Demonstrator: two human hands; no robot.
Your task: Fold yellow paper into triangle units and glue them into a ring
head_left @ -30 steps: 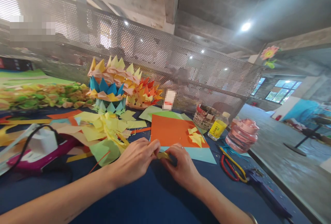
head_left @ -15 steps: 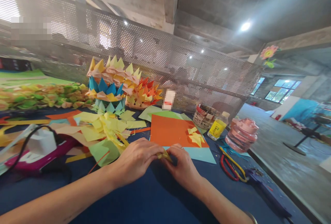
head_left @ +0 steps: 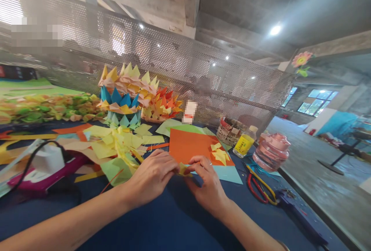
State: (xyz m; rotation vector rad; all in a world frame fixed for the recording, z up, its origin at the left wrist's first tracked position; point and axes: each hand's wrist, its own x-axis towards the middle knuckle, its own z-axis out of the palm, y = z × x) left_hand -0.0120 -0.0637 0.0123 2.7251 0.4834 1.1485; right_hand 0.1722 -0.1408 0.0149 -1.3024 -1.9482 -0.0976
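Item: one small piece of yellow folded paper (head_left: 183, 168), crease pattern too small to read. Location: between the two hands, in front of the flat rectangular orange paper sheet (head_left: 188, 146) and over the near edge of the dark-blue-topped table's (head_left: 162, 224) paper layout.

Left hand (head_left: 156, 175), bare: fingertips together, clamped on the piece's left end (thumb mostly hidden).

Right hand (head_left: 207, 185), bare, with a ring: fingers bent and partly spread at the piece's right end; whether thumb and finger close on it cannot be told.

Handling, as judged: next to no weight; thin, flexible in single layers, stiffer where folded; dry, unlikely to slip; easily dented or torn. Best hold: a light fingertip pinch on the layered, creased edges, sparing any points or loose flaps.

Adjacent: yellow folded-paper pieces (head_left: 220, 156), lying on the orange sheet's right part; flat pale blue paper sheet (head_left: 227, 173), showing beneath its near edge; loose heap of pale yellow paper scraps (head_left: 121, 143), beyond the left hand.
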